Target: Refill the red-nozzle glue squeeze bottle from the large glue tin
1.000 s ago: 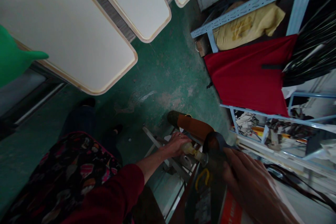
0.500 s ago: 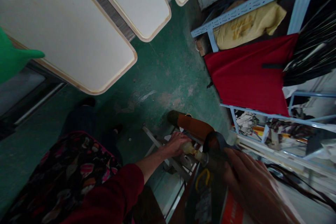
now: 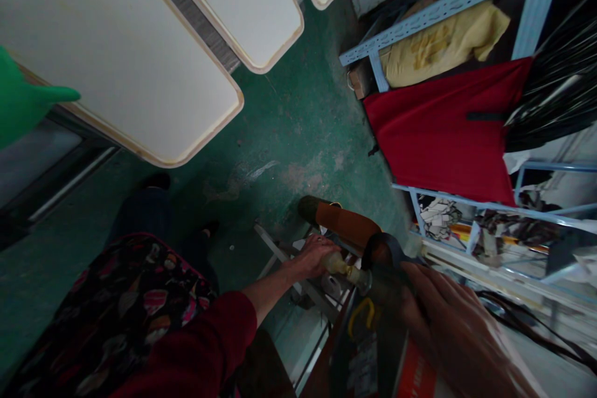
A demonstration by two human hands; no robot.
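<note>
Gripping the pale knob (image 3: 336, 263) at the dark machine's (image 3: 385, 305) left side, it's the left hand (image 3: 317, 256)! Right hand (image 3: 454, 323) lies against the machine's right side, can't tell its grip; red cloth (image 3: 452, 134) up beyond the machine.

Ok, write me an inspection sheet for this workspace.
Surface: green floor scuffed, with pale patches; white boards with tan, rounded edges.
Job's things: dark apparatus with a yellow loop and a pale knobbed handle; orange-brown cylinder beside it.
Clutter: mixed items on the blue racking, including a yellowish sack; red cloth hanging across it.
Hands: left hand at the handle's end; right hand on the apparatus; both sets of fingers partly hidden.
Cables: dark cord or strap at lower right; cannot tell which.
Surroundings: green object at the left edge; spills: nothing seen.
</note>
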